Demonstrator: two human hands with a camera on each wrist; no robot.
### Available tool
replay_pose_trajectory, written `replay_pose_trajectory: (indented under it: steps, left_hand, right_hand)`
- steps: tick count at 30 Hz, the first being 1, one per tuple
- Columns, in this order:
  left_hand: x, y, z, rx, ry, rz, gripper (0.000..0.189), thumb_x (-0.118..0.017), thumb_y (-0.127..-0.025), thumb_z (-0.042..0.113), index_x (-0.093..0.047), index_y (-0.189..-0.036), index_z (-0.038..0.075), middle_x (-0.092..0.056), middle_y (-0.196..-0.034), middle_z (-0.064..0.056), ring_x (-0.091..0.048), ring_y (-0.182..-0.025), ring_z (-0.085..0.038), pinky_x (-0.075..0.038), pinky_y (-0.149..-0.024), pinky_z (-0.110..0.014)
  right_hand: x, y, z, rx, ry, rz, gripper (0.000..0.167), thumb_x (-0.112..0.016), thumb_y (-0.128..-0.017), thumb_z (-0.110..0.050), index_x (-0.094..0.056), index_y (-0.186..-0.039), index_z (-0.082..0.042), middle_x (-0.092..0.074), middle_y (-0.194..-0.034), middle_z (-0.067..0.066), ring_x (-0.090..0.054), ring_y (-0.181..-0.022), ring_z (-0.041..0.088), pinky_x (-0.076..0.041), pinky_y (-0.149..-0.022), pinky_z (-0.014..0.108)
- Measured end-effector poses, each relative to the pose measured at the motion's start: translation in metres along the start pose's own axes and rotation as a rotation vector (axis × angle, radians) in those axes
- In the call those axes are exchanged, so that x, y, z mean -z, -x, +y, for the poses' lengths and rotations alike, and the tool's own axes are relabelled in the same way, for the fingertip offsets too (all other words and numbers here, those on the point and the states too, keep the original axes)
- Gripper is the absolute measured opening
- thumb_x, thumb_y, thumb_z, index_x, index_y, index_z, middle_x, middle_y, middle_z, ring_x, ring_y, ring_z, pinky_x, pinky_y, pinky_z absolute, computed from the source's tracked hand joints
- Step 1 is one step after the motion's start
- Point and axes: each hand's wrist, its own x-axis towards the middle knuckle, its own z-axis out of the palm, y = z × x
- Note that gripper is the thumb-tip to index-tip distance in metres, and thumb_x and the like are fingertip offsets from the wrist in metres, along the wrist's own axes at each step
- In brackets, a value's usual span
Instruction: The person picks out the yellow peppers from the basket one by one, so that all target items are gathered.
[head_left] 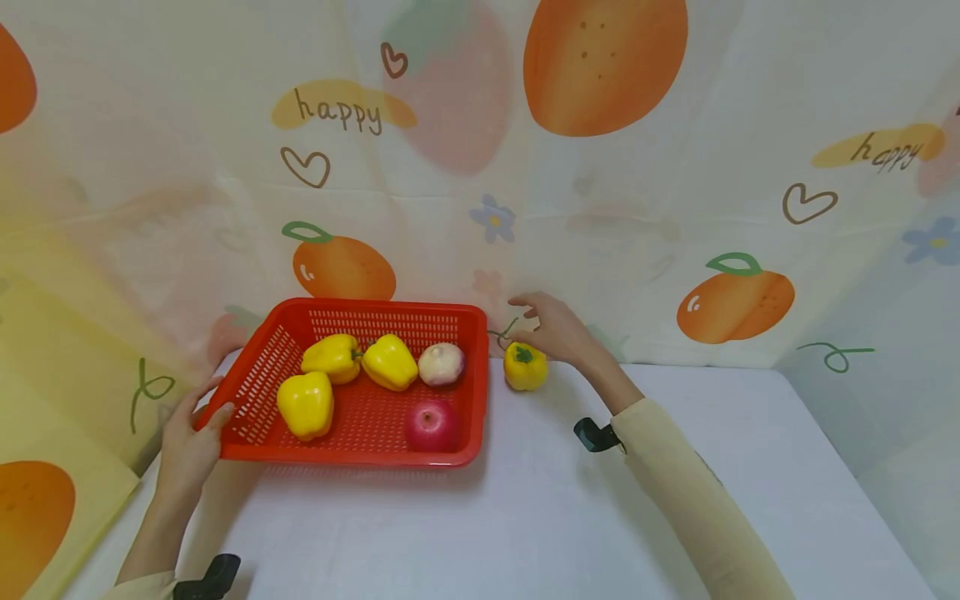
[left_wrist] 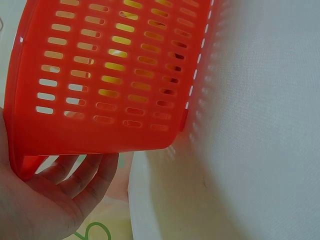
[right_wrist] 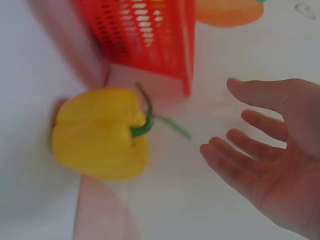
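My left hand (head_left: 186, 442) grips the left end of a red plastic basket (head_left: 352, 457), thumb over the rim and fingers on the outer side, as the left wrist view also shows. Inside lie three yellow bell peppers (head_left: 305, 406), a pale bulb with a purplish tinge (head_left: 441, 364), and a round pinkish-red fruit (head_left: 432, 426) like an apple. Another yellow bell pepper (head_left: 526, 369) with a green stem sits on the table, to the right of the basket. Just above and behind it my right hand (head_left: 557, 332) hovers, fingers loosely spread and holding nothing; a gap to the pepper shows in the right wrist view.
A white-covered table (head_left: 600, 517) carries the basket and the loose pepper. Directly behind it hangs a cloth (head_left: 600, 217) printed with oranges, hearts and the word happy; more cloth closes off both sides. A dark strapped device (head_left: 596, 435) sits at the right wrist.
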Motion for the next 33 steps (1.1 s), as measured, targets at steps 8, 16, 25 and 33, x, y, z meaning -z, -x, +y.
replay_pose_trajectory:
  steps: [8,16,25,33]
  left_hand:
    - [0.000,0.001,-0.001,-0.019,0.013,0.000,0.054,-0.047,-0.103,0.026,-0.031,-0.154,0.017,-0.035,-0.143,-0.026,-0.049,-0.089,0.002,-0.048,-0.067,-0.009]
    - [0.001,0.000,-0.001,-0.030,0.010,0.005,0.054,-0.047,-0.103,0.025,-0.031,-0.154,0.015,-0.037,-0.141,-0.027,-0.049,-0.086,0.005,-0.047,-0.067,-0.009]
    - [0.000,0.000,-0.001,-0.020,-0.010,0.004,0.055,-0.048,-0.103,0.026,-0.031,-0.154,0.013,-0.037,-0.144,-0.027,-0.049,-0.086,0.004,-0.045,-0.066,-0.007]
    - [0.000,0.000,-0.001,-0.060,-0.002,0.015,0.054,-0.048,-0.103,0.022,-0.031,-0.153,0.009,-0.042,-0.139,-0.029,-0.048,-0.081,0.012,-0.046,-0.065,-0.007]
  right_hand:
    - [-0.010,-0.011,-0.028,-0.029,-0.028,0.022,0.054,-0.071,-0.090,-0.023,-0.053,-0.138,-0.007,-0.052,-0.139,0.013,-0.055,-0.119,0.030,-0.055,-0.087,0.041]
    - [-0.036,-0.024,-0.045,0.021,-0.105,0.000,0.051,-0.072,-0.089,-0.018,-0.054,-0.135,-0.004,-0.056,-0.135,0.015,-0.056,-0.117,0.032,-0.053,-0.090,0.039]
    - [-0.072,-0.046,-0.070,0.000,0.044,-0.066,0.053,-0.073,-0.089,-0.026,-0.056,-0.136,-0.008,-0.060,-0.132,0.006,-0.054,-0.121,0.022,-0.044,-0.103,0.035]
    - [-0.088,-0.066,-0.090,0.030,0.126,-0.176,0.060,-0.074,-0.088,-0.028,-0.052,-0.140,-0.008,-0.058,-0.136,0.005,-0.054,-0.124,0.019,-0.042,-0.105,0.033]
